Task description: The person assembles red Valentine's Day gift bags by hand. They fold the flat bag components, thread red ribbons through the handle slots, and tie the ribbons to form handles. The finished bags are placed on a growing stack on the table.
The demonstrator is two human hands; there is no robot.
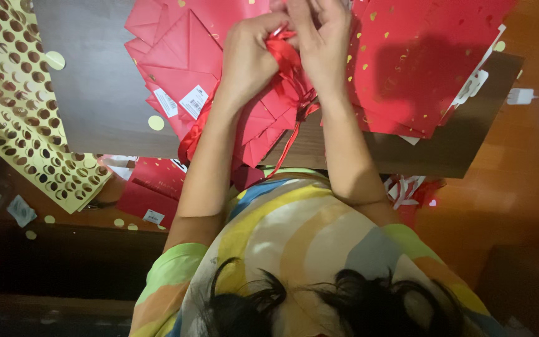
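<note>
**A:** ok so what are the hands actually doing here?

**B:** Both are bunched up together at the top of the shot, over the far side of the dark grey-brown wooden bench (95, 93). The left hand (251, 56) is curled into a loose fist around a red satin ribbon (289, 65). The right hand (322, 40) is pressed right against it, fingers bent down and pinching the same ribbon. So neither one is slack, both are gripping.

**A:** where does the ribbon go?

**B:** It's looped between the two hands, and a thin tail hangs down toward the person's chest, past the near edge of the bench. Can't tell if it's knotted, the fingers hide that bit.

**A:** and all the red stuff underneath?

**B:** Under and left of the left hand there's a fanned stack of plain red folded paper envelopes (176, 62), a couple with small white rectangular label stickers (193, 101). Right of the right hand is a pile of red paper sheets speckled with gold dots (419, 56), overhanging the bench a little.

**A:** anything else around?

**B:** A big yellow card sheet punched full of round holes (14, 106) lies off the left edge, one loose gold paper circle (155, 123) sits on the bench, and a white charger plug (520, 96) with its cable lies on the orange floor at far right.
</note>
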